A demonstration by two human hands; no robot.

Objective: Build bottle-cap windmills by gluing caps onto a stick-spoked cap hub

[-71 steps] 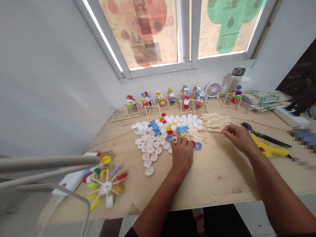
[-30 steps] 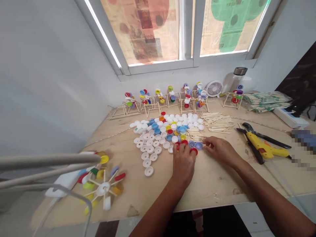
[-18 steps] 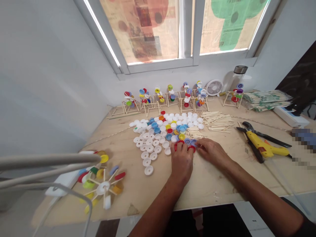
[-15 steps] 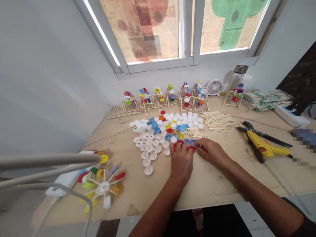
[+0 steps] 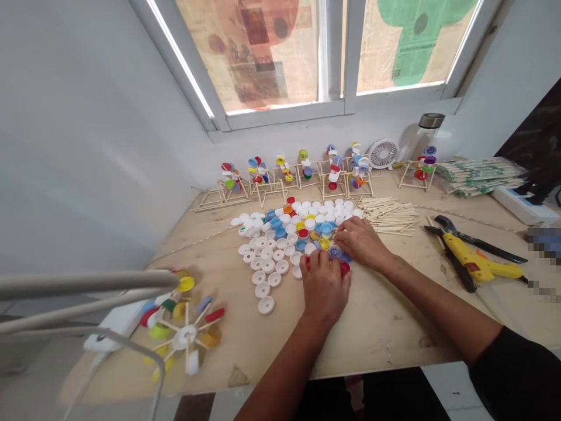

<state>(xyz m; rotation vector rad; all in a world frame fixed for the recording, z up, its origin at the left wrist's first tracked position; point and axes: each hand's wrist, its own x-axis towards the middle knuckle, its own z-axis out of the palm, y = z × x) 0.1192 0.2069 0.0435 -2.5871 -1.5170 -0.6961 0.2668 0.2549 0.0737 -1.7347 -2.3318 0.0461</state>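
My left hand [image 5: 325, 287] lies curled over several red bottle caps [image 5: 345, 268] at the near edge of a cap pile, its fingers bent around them. Just right of it, my right hand [image 5: 362, 243] reaches in over the short wooden sticks [image 5: 336, 231], fingertips bent down and close together; whatever they pinch is hidden. Purple caps [image 5: 335, 252] sit between the two hands. White caps with holes [image 5: 267, 265] spread to the left, with blue caps [image 5: 280, 233] and a yellow cap [image 5: 324, 244] among them.
Stick frames with colored cap wheels [image 5: 334, 175] line the wall beside a small fan [image 5: 383, 154] and bottle [image 5: 427, 134]. Longer sticks [image 5: 390, 215], pliers [image 5: 451, 225] and a yellow glue gun [image 5: 473, 260] lie right. A spoked cap wheel [image 5: 184, 337] and pale cables [image 5: 87, 286] are left.
My right hand has moved left and away from me, from the purple caps onto the short sticks. My left hand stays on the red caps, shifted slightly right.
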